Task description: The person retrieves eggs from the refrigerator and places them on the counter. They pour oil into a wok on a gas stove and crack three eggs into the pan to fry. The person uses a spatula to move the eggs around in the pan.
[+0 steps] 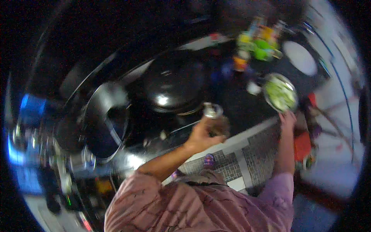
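Note:
The picture is dark and motion-blurred. My left hand (204, 133) is curled around a small see-through container (221, 124) with a shiny round rim, above the front edge of the black countertop (240, 110). Blur hides what is inside it. Further right, my right hand (287, 118) grips the near rim of a round metal bowl (268, 100). Pale green cut vegetable pieces (279, 92) fill the bowl. Left of the bowl, close to it, lies a small white object (253, 88) too blurred to name.
A dark, shiny round lid or pan (174, 84) sits left of centre. Further left is a large round metal vessel (120, 142). Colourful packets and bottles (261, 46) crowd the back, near a white oval plate (300, 58). A red object (302, 145) stands right of my right arm.

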`<action>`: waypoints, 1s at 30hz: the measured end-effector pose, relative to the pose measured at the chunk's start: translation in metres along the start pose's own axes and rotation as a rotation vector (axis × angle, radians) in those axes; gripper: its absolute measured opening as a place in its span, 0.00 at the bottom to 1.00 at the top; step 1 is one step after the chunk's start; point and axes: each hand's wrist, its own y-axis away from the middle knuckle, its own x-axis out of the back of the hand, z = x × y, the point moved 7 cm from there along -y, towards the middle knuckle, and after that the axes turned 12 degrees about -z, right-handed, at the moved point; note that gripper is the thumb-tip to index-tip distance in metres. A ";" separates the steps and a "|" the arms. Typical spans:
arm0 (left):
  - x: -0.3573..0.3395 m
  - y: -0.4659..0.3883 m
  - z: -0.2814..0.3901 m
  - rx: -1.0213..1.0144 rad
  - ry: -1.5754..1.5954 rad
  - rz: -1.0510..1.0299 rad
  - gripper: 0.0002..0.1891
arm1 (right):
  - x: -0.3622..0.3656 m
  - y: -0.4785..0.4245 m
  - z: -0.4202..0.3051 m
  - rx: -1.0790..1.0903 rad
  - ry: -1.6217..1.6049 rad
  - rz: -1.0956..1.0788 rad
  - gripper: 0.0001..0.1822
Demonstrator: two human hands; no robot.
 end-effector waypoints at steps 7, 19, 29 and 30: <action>0.010 0.091 0.015 -0.144 0.008 0.267 0.37 | -0.107 0.167 -0.037 0.300 0.444 -0.179 0.17; 0.073 0.207 0.026 -0.284 0.536 0.459 0.25 | -0.420 0.461 -0.031 0.780 0.880 -1.112 0.53; 0.179 0.350 0.015 -0.169 0.042 0.628 0.26 | -0.512 0.528 -0.030 0.706 0.746 -1.262 0.47; 0.197 0.357 0.002 -0.063 -0.100 0.656 0.23 | -0.517 0.530 -0.030 0.665 0.749 -1.255 0.46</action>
